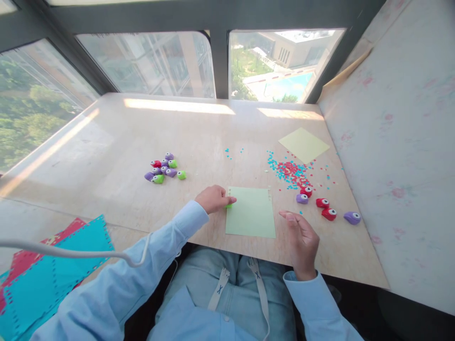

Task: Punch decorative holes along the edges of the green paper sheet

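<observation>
A pale green sheet of paper (250,213) lies near the table's front edge, with small punched holes by its top corners. My left hand (213,199) is closed on a small green craft punch (228,206) at the sheet's left edge, thumb on top; most of the punch is hidden. Just right of the sheet, my right hand (300,239) is raised with fingers curled and pinched together. Whether anything sits between those fingertips cannot be made out. Close by are a red punch (329,214) and a purple punch (302,199), among several others.
Red and blue paper confetti (293,173) is scattered right of centre, beside a pale yellow sheet (305,144). A cluster of punches (164,169) stands left. Blue punched sheets (60,270) lie front left, under a white cable (88,252). A papered wall (401,142) bounds the right.
</observation>
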